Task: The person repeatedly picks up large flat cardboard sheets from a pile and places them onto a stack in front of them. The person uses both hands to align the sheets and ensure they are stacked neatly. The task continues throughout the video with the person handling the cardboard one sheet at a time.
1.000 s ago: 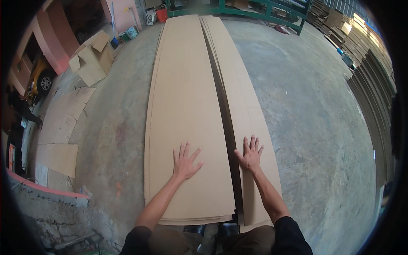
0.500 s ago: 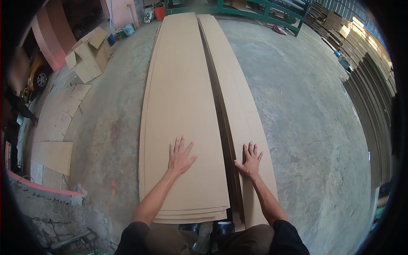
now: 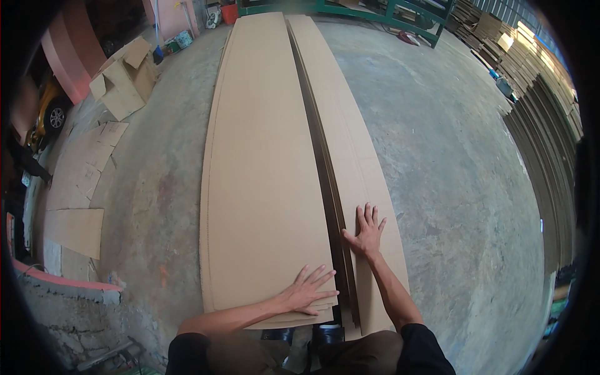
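Two long stacks of brown cardboard sheets run side by side away from me, with a dark narrow gap between them. On the near right corner of the wide left stack (image 3: 256, 144) rests my left hand (image 3: 307, 290), its fingers spread and pointing right. A few sheet ends there are staggered along the near edge. My right hand (image 3: 367, 231) lies flat on the narrow right stack (image 3: 340, 100), fingers apart, thumb at the edge by the gap. Neither hand holds anything.
Concrete floor (image 3: 450, 162) surrounds the stacks. An open cardboard box (image 3: 125, 78) and flattened cardboard (image 3: 81, 162) lie to the left. A green metal frame (image 3: 350, 15) stands at the far end. Stacked boards (image 3: 544, 162) line the right side. A person's arm (image 3: 31, 162) shows at far left.
My left hand has slid toward me and to the right, from the middle of the wide stack to its near right corner. The right hand stays at nearly the same spot.
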`<state>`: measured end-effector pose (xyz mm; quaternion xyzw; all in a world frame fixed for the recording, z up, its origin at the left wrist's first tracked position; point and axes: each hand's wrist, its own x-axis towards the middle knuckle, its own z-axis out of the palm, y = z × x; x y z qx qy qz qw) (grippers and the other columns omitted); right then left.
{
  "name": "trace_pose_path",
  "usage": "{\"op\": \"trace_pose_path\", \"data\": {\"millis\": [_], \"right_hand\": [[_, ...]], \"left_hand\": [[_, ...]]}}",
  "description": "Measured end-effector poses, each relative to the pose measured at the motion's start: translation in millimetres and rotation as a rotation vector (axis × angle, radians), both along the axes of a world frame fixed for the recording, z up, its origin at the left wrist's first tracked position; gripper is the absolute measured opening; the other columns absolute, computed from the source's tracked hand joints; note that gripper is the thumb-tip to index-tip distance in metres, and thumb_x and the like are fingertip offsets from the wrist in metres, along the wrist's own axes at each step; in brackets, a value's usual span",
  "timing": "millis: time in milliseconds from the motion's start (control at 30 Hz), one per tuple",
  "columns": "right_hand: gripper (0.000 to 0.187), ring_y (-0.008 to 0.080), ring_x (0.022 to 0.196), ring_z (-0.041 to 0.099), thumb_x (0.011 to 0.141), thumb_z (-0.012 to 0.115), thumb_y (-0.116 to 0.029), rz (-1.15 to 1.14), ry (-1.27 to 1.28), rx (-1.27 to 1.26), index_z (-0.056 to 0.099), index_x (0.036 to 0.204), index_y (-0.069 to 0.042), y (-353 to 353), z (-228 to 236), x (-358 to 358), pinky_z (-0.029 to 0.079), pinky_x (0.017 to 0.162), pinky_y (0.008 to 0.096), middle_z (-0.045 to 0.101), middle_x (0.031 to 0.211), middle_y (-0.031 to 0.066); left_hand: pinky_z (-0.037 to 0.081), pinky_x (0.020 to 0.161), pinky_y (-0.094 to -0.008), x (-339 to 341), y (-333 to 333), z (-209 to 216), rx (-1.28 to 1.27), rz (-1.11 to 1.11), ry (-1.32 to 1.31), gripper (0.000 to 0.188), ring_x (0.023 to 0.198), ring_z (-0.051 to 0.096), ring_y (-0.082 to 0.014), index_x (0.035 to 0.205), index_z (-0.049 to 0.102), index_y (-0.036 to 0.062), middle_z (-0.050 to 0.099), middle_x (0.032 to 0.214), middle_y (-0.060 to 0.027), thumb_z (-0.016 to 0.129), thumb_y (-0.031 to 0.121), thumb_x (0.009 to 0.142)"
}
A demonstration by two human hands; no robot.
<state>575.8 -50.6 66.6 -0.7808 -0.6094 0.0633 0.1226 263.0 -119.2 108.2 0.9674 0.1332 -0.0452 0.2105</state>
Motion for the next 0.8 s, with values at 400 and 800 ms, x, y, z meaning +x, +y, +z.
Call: {"op": "trace_pose_path", "data": {"millis": [400,800], "right_hand": [[0.112,0.0434,0.167,0.013,0.08,0.076,-0.069,0.0,0.01,0.013,0.037,0.17,-0.017,0,-1,0,0.004,0.126,0.0794,0.024,0.18,0.0187],[0.111,0.0452,0.167,0.014,0.081,0.076,-0.069,0.005,0.024,0.047,0.037,0.17,-0.016,-3,-5,3,0.006,0.126,0.0797,0.024,0.179,0.0203]], "left_hand": [[0.016,0.127,-0.077,20,-2,-14,0.058,0.024,-0.018,0.102,0.169,0.01,-0.0389,0.168,0.039,0.0406,0.013,0.183,-0.0098,0.079,0.071,0.08],[0.016,0.128,-0.0748,20,-4,-7,0.094,0.024,0.022,0.102,0.168,0.011,-0.0387,0.169,0.036,0.0409,0.013,0.183,-0.0091,0.077,0.07,0.081]]}}
